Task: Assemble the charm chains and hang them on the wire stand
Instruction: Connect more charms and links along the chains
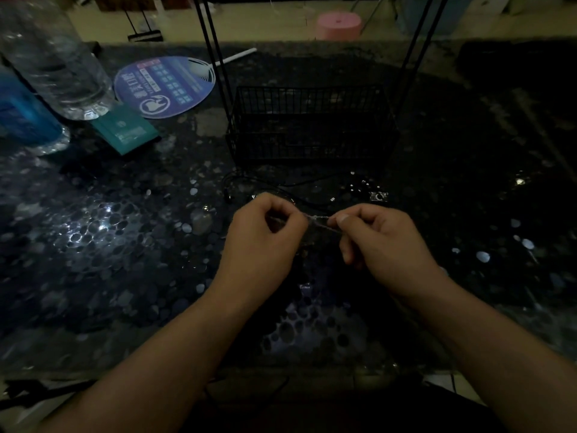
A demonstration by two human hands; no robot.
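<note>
At frame centre, the left hand (pixel 265 226) and right hand (pixel 374 235) each pinch one end of a thin silver metal chain (pixel 321 218), stretched between them. The chain is probably light, limp and tangle-prone; hold it at its ends. Behind stands the black wire stand (pixel 312 120); its basket contents are indiscernible.

A thin silvery chain (pixel 321 220) is stretching between two pinching hands above the table. The black wire stand (pixel 309 123) is standing upright just behind it.
</note>
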